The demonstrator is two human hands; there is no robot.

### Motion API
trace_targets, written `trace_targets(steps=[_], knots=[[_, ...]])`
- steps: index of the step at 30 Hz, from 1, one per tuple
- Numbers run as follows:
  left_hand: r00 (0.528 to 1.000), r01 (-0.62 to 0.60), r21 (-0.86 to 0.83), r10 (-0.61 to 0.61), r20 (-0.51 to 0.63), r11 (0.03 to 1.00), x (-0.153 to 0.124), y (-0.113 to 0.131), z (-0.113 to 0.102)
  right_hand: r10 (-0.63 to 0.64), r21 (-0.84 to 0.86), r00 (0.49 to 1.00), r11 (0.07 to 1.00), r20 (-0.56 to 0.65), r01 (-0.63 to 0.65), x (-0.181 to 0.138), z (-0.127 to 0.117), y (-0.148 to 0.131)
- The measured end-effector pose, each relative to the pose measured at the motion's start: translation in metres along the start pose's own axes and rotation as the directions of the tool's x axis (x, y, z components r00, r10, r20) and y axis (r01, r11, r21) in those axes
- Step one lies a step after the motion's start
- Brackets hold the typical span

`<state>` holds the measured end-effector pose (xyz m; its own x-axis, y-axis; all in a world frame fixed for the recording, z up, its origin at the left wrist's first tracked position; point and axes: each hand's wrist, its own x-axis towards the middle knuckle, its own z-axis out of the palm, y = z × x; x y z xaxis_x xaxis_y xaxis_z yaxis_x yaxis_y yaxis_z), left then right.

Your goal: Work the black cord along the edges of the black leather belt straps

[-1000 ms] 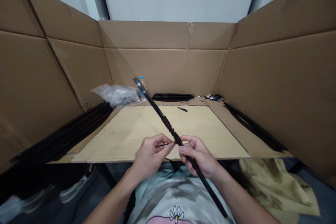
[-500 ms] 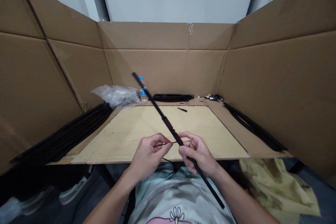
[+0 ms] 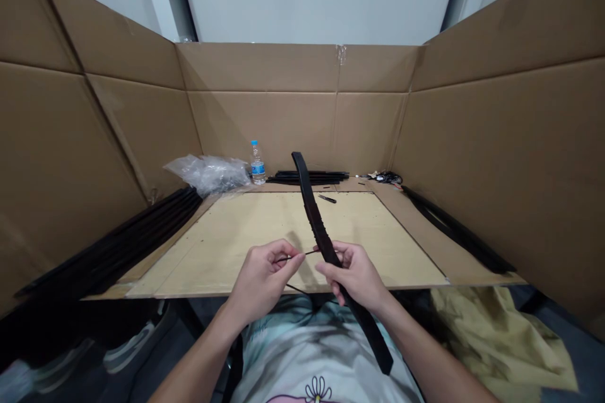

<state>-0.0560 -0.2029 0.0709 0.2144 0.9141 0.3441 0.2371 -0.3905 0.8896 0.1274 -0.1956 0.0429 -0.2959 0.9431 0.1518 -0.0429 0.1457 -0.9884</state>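
a curved black strip slanted across the near edge of the pale board, its far end raised toward the back cardboard wall, its lower end above the person's shirt. the right hand gripped it below the middle, thumb on its face, the other fingers curled behind. to its left, the left hand's thumb and forefinger pinched a thin black cord that reached the strip near the right fingers. there was room to either side, out to the black strips at left and more strips at right. farther back, a bottle wore a blue label, any lettering seemingly too small to read.
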Motion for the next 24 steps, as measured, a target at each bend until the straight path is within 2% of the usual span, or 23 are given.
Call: trace_targets(steps=[4,10,16,21,24], knots=[[1.000,0.014,-0.003,-0.014,-0.003,1.000,0.000,-0.001,0.000,-0.010,-0.107,0.996,0.994,-0.083,0.001,0.002,0.000,0.001],[1.000,0.016,0.040,-0.015,-0.016,0.999,0.000,-0.002,-0.003,-0.090,-0.077,0.974,0.994,-0.206,0.075,0.007,-0.004,0.004],[1.000,0.013,0.026,-0.013,-0.022,1.000,0.001,-0.001,-0.004,-0.075,-0.029,0.981,0.997,-0.178,0.070,0.010,-0.009,0.005],[0.999,0.005,0.027,-0.004,-0.032,1.000,0.001,0.002,-0.006,0.054,-0.039,0.984,0.997,-0.168,-0.061,0.010,-0.011,0.005],[0.999,0.009,0.019,-0.009,-0.036,1.000,0.000,0.005,-0.007,0.027,-0.022,0.980,0.999,-0.196,-0.031,0.010,-0.010,0.005]])
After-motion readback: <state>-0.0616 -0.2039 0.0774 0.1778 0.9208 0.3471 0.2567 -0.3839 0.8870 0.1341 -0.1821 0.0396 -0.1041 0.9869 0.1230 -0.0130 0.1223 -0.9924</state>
